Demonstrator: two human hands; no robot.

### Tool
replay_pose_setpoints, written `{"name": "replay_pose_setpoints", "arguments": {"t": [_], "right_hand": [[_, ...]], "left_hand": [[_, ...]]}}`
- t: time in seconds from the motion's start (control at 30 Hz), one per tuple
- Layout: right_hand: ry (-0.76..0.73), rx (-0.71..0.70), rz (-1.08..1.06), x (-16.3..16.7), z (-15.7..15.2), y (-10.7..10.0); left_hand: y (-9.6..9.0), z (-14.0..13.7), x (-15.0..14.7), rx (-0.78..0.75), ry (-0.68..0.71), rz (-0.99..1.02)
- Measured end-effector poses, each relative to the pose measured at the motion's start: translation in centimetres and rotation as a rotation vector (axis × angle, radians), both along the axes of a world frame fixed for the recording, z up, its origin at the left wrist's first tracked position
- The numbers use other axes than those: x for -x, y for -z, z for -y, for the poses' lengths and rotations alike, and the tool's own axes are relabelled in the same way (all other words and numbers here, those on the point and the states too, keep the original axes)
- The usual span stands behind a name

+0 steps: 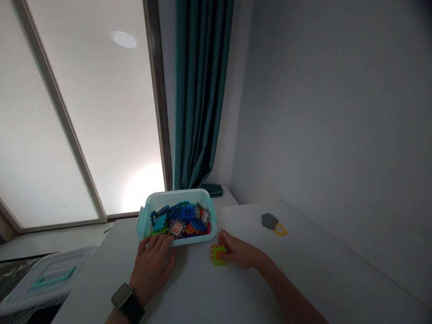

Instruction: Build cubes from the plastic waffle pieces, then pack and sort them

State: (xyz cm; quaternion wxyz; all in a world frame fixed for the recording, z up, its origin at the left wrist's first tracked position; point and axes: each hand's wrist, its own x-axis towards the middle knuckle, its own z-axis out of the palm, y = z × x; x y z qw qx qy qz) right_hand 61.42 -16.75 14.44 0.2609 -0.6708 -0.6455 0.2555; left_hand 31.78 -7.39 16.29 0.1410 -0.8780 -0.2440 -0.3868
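Note:
My right hand [238, 251] pinches a small lime-green and orange interlocking building block [218, 254] with notched edges, just above or on the white table. My left hand [153, 261], with a dark watch [123, 296] on its wrist, reaches over the near rim of a light teal plastic bin [182, 242]. Its fingers stretch over the rim with the thumb apart, and the fingertips meet the pieces inside. In the bin lie many blue, green, orange and grey notched pieces [185, 211]. A grey piece with an orange window [176, 228] lies close to my left fingers.
To the right on the white table [206, 299] lie a grey notched piece [269, 220] and a yellow frame-like piece [281, 229]. A clear lid with a teal handle [52, 279] sits lower down at the left. Behind the bin hang a teal curtain [202, 87] and frosted sliding doors [101, 114].

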Motion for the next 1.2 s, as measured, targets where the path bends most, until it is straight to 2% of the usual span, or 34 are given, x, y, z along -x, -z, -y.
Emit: {"name": "replay_pose_setpoints", "arguments": {"t": [0.13, 0.23, 0.3, 0.33, 0.47, 0.53, 0.6, 0.7, 0.87, 0.97, 1.07, 1.2], "right_hand": [[0.135, -0.179, -0.098, -1.3, -0.3, -1.2], [0.345, -0.510, -0.261, -0.8, -0.8, -2.6], [0.400, -0.704, -0.373, 0.6, -1.5, -3.6], [0.381, -0.733, -0.379, 1.4, -2.1, -4.3], [0.336, -0.675, -0.242, 3.3, -5.0, -7.4], [0.263, -0.628, -0.202, 2.7, -6.2, -8.6], [0.246, -0.612, -0.148, 1.1, -6.3, -9.1], [0.299, -0.596, -0.090, -2.4, -4.3, -7.6], [0.534, -0.538, 0.065, -9.4, 2.3, -2.0], [0.702, -0.496, 0.171, -13.3, 5.2, 1.0], [0.801, -0.414, 0.265, -15.9, 6.0, 2.9], [0.814, -0.303, 0.357, -17.0, 4.5, 4.3]], "left_hand": [[0.0, 0.0, 0.0, 0.014, 0.012, -0.004], [0.0, 0.1, 0.0, 0.026, 0.013, 0.005], [-0.1, 0.1, 0.0, 0.033, 0.015, 0.012], [-0.1, 0.1, 0.0, 0.036, 0.016, 0.013], [-0.2, 0.2, 0.1, 0.040, 0.012, 0.007], [-0.1, 0.2, 0.2, 0.033, 0.007, -0.003], [-0.1, 0.1, 0.2, 0.024, 0.007, -0.008], [0.0, -0.1, 0.2, 0.003, 0.015, -0.007], [0.0, -0.3, 0.2, -0.062, 0.008, -0.008], [0.2, -0.5, 0.2, -0.110, 0.014, -0.012], [0.5, -0.8, 0.3, -0.146, 0.017, -0.035], [0.7, -1.2, 0.3, -0.179, 0.007, -0.055]]}}
